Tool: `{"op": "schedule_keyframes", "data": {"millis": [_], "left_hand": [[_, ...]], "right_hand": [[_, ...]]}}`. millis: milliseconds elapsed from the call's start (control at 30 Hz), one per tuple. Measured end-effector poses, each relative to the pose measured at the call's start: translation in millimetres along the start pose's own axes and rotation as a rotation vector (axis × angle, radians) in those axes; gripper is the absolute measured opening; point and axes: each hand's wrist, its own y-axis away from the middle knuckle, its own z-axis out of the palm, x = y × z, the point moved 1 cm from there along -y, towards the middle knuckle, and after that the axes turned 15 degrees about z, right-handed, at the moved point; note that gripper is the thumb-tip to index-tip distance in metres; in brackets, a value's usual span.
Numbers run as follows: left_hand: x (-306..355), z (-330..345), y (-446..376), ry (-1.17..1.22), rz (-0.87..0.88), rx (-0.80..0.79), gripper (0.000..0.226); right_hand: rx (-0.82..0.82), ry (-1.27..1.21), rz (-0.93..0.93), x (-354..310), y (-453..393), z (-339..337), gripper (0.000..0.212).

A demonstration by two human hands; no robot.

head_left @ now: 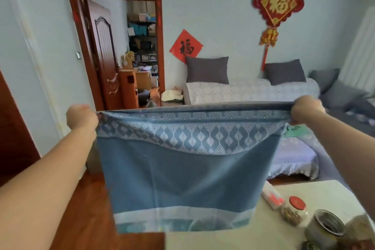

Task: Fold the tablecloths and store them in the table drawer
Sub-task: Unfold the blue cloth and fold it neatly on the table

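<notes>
A blue tablecloth with a pale diamond-pattern band hangs in the air in front of me, folded over so that layers overlap. My left hand grips its top left corner. My right hand grips its top right corner. Both arms are stretched forward and the top edge is pulled taut between them. The cloth's lower edge hangs just above the near end of the white table. No drawer is in view.
On the table at the right stand a red-lidded jar, a metal tin and a white tube. Beyond lie a sofa with grey cushions, a low covered bench and an open wooden door. Wooden floor lies at the left.
</notes>
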Motion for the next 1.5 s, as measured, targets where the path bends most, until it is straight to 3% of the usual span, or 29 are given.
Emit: {"op": "schedule_keyframes", "data": {"millis": [67,133,200,300,400,500,633,700,767,867,900,967,1033,1100,1233,1334,1500], "left_hand": [[3.8,-19.0,12.4,0.129,0.024,0.176,0.04],[9.6,-62.4,67.3,0.275,-0.028,0.24,0.042],[-10.6,-108.8,135.2,0.314,-0.159,0.193,0.042],[-87.8,-182.2,251.7,0.163,-0.36,0.009,0.051],[-173.5,-233.2,382.5,-0.036,-0.72,-0.146,0.036],[-239.4,-269.2,500.7,-0.187,-1.044,-0.196,0.029],[-314.0,-288.8,598.8,-0.312,-1.195,-0.148,0.012],[-344.7,-296.9,631.1,-0.37,-1.234,-0.072,0.016],[-358.5,-308.4,656.6,-0.387,-1.245,0.003,0.033],[-368.7,-329.6,682.8,-0.357,-1.196,0.07,0.038],[-370.1,-337.0,689.8,-0.339,-1.183,0.086,0.038],[-367.0,-347.4,698.2,-0.27,-1.183,0.097,0.029],[-361.3,-353.8,698.7,-0.212,-1.178,0.05,0.019],[-352.8,-356.2,690.4,-0.184,-1.151,0.007,0.02],[-342.6,-364.0,666.1,-0.296,-1.05,0.043,0.025],[-343.1,-363.2,657.4,-0.376,-1.032,0.108,0.03],[-309.6,-333.2,644.8,-0.239,-1.0,0.143,0.044]], "right_hand": [[0.198,-0.156,-0.104,10.8,19.0,-10.4,0.038],[0.198,-0.286,-0.113,42.6,49.5,-19.1,0.05],[0.175,-0.195,-0.146,99.6,79.1,-13.8,0.057],[0.174,0.101,-0.208,232.5,121.3,28.5,0.052],[0.004,0.322,0.045,387.9,146.4,95.3,0.04],[-0.215,0.355,0.372,504.4,160.5,153.1,0.029],[-0.343,0.403,0.514,605.2,195.7,218.2,0.017],[-0.367,0.427,0.545,646.5,206.9,246.4,0.014],[-0.3,0.376,0.576,674.8,214.9,265.5,0.02],[-0.112,0.118,0.722,689.9,229.7,275.4,0.024],[-0.104,-0.056,0.846,694.2,233.7,278.9,0.024],[-0.273,-0.33,1.01,711.1,235.3,289.1,0.027],[-0.44,-0.278,0.985,723.3,232.7,300.8,0.028],[-0.475,-0.168,0.968,730.1,229.8,313.0,0.024],[-0.271,0.21,0.802,716.5,235.4,290.0,0.036],[-0.224,0.18,0.76,711.8,237.7,273.1,0.045],[-0.125,0.215,0.627,664.6,228.9,232.9,0.032]]}}
